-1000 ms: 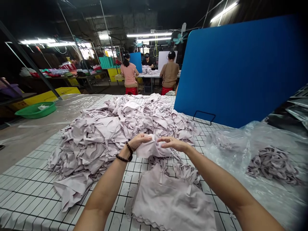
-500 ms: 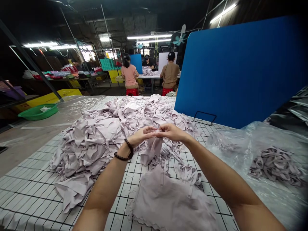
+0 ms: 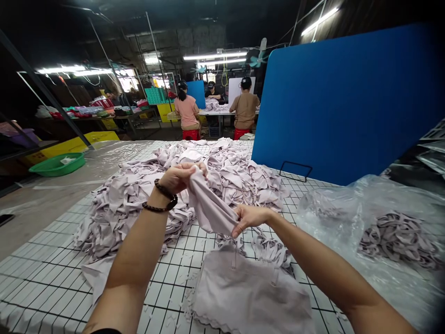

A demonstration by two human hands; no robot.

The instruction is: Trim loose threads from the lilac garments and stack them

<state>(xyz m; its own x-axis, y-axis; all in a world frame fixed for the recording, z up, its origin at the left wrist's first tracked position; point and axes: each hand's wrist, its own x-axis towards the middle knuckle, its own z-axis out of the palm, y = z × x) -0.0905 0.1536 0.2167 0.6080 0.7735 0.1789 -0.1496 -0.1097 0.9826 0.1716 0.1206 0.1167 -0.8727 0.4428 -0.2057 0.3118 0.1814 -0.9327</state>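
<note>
A pale mauve fabric piece [image 3: 211, 206] is stretched at a slant between my two hands, above the table. My left hand [image 3: 182, 177], with dark beaded bracelets at the wrist, pinches its upper end. Lower and to the right, my right hand [image 3: 251, 218] grips the other end between thumb and fingers. Below them lies a flat stack of mauve garments [image 3: 253, 292] with scalloped edges and small clear loops. Behind my hands spreads a big heap of the same fabric [image 3: 239, 171]. A small bunch of strips [image 3: 271, 250] sits just beyond the stack.
The table has a white, black-gridded cover [image 3: 174, 278]. A tall blue board [image 3: 340, 106] stands at right, beside a black wire stand [image 3: 296, 170]. A clear plastic bag [image 3: 354, 204] and a pile of straps [image 3: 399, 239] lie right. A green basin [image 3: 57, 164] is left; people sit beyond.
My hands were together at the fabric's top edge. Now the left has moved up and left, the right down, and the fabric is stretched out between them.
</note>
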